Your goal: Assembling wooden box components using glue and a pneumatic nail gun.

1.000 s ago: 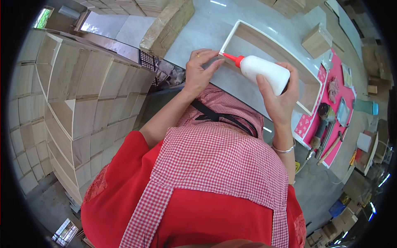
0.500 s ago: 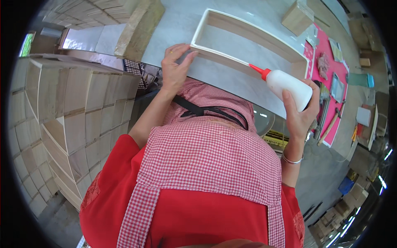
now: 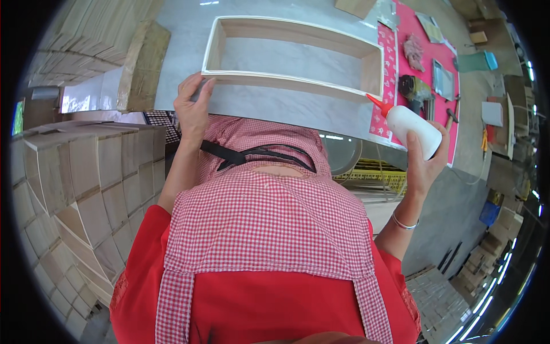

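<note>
A long rectangular wooden frame (image 3: 298, 86) stands on the grey table, its upper rim pale with a whitish line along it. My left hand (image 3: 192, 102) grips its near left corner, thumb on the near side and fingers round the end. My right hand (image 3: 427, 157) is wrapped round a white squeeze bottle (image 3: 413, 127) with a red pointed nozzle. The bottle lies tilted, nozzle toward the left. Its tip is at the near right corner of the frame's rim; I cannot tell whether it touches.
A pink patterned sheet (image 3: 401, 57) on the right bears a tape roll (image 3: 407, 86), a crumpled cloth (image 3: 413, 51) and a hammer (image 3: 452, 117). Stacked wooden boxes (image 3: 86, 178) rise at the left. A taped brown block (image 3: 143, 66) sits at the table's left end.
The nozzle has moved right along the near rim to the right corner. My left hand stays at the left corner. The whole view has shifted, with table things now further left.
</note>
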The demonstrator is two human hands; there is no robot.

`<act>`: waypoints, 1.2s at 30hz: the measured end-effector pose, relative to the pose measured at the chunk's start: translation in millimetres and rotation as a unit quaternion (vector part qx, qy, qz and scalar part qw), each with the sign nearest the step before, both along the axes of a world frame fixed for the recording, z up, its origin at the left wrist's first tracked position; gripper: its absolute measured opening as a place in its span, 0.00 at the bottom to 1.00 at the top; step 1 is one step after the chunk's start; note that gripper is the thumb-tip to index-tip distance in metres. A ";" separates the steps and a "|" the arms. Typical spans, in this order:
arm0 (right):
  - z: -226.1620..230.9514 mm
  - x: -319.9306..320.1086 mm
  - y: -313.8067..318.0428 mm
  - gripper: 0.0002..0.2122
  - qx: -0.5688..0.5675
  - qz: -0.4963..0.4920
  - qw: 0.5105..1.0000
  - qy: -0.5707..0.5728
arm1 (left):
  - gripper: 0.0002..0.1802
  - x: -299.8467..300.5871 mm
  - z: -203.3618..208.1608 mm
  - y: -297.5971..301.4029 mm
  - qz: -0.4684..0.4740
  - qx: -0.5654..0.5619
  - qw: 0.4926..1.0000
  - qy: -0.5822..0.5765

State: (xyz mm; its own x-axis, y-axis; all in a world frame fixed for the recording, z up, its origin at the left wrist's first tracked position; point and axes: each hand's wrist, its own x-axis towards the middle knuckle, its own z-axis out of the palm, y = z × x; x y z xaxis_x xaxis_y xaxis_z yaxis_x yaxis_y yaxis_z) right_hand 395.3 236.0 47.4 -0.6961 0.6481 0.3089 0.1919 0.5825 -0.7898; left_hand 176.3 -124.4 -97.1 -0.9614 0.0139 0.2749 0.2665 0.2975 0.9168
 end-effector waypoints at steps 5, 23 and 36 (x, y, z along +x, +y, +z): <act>-1.0 8.7 13.6 0.21 -0.011 -0.027 1.000 0.002 | 0.15 -3.5 -0.7 1.6 -0.006 0.005 1.000 -0.015; -107.3 -174.9 117.6 0.31 0.158 -0.189 0.960 -0.137 | 0.11 -3.4 -9.1 -13.4 -0.008 -0.024 0.996 -0.083; -111.9 158.0 104.4 0.14 0.282 -0.552 0.782 -0.063 | 0.18 -24.1 -4.5 -27.0 -0.034 -0.035 0.993 -0.112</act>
State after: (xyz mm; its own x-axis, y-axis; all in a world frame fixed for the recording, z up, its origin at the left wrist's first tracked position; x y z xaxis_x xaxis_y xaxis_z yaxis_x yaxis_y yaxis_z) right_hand 553.3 340.3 -64.5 0.1442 0.6608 0.7365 0.8795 0.2556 -0.4015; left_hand 152.3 -151.3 -101.6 -0.9945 0.0920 0.0504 0.0798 0.3513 0.9329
